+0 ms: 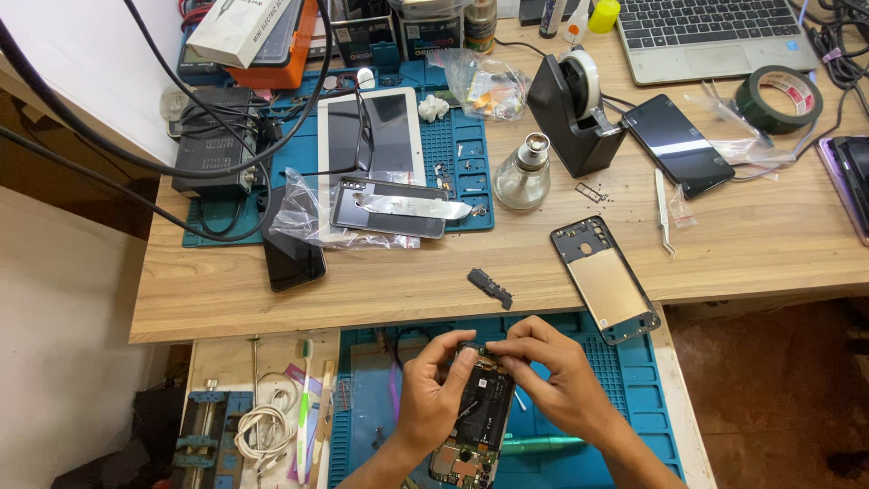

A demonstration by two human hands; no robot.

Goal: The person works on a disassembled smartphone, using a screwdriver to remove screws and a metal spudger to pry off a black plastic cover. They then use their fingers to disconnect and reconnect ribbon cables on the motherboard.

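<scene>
The scene is bright and evenly lit, with soft light from above and slightly behind the camera, so the pale wooden desktop (380, 290) shows only faint, short shadows beside the black tape dispenser (572, 118) and the clear glass bottle (522, 177). Glare streaks the glossy black smartphone screen (679, 145) and the crinkled clear plastic bag (308, 217), while the lower right corner over the dark reddish floor (778, 389) falls dim. Focus is sharp across the desk, with slight wide-angle bending of the edges and mild softness on the two bare hands (502, 380)
</scene>
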